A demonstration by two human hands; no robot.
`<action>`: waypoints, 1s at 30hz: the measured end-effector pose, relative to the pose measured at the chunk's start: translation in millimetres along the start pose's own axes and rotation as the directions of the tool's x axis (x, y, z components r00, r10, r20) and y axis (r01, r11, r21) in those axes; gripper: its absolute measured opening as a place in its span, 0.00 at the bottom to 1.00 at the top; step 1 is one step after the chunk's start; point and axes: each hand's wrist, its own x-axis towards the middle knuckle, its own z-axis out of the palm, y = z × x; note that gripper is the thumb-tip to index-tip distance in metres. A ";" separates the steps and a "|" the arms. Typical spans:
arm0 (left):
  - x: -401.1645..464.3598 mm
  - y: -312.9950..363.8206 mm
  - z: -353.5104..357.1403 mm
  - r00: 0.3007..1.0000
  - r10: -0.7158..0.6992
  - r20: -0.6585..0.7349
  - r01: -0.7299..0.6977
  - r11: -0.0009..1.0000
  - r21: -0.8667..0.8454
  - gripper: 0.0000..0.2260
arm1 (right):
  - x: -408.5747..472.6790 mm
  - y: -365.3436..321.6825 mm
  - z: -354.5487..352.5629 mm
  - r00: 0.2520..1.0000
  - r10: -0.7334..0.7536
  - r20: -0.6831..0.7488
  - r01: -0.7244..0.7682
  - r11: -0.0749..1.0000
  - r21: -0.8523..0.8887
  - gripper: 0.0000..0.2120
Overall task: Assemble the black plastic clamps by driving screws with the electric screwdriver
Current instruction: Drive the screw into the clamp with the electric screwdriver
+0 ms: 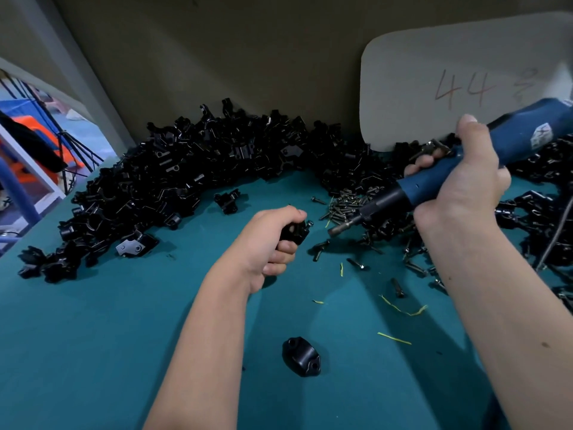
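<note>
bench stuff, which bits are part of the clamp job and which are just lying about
Job: left hand gripping clamp; right hand holding electric screwdriver; screw pile; clamp heap; loose clamp half.
Lying about: card marked 44; yellow shreds.

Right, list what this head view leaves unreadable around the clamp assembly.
- Black plastic clamp in the left hand: mostly covered by curled fingers; the screw's depth can't be told.
- Blue electric screwdriver in the right hand: rear cut off by the right edge; bit tip too small.
- Grey card marked 44: writing after the number is blurred.
- Loose metal screws: too small to count.
</note>
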 end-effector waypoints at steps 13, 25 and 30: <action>0.9 -3.5 5.5 0.984 -0.130 0.119 0.098 0.965 0.244 0.12 | -5.3 1.2 4.0 0.990 0.087 0.113 -0.087 0.996 -0.003 0.16; 0.4 -2.9 8.5 0.980 -0.152 0.127 0.120 0.966 0.230 0.12 | -6.6 3.0 4.3 0.987 0.080 0.142 -0.078 0.997 -0.019 0.10; 0.8 -0.1 8.3 0.976 -0.170 0.137 0.141 0.970 0.199 0.12 | -8.7 3.5 5.6 0.985 0.054 0.162 -0.056 0.998 0.005 0.10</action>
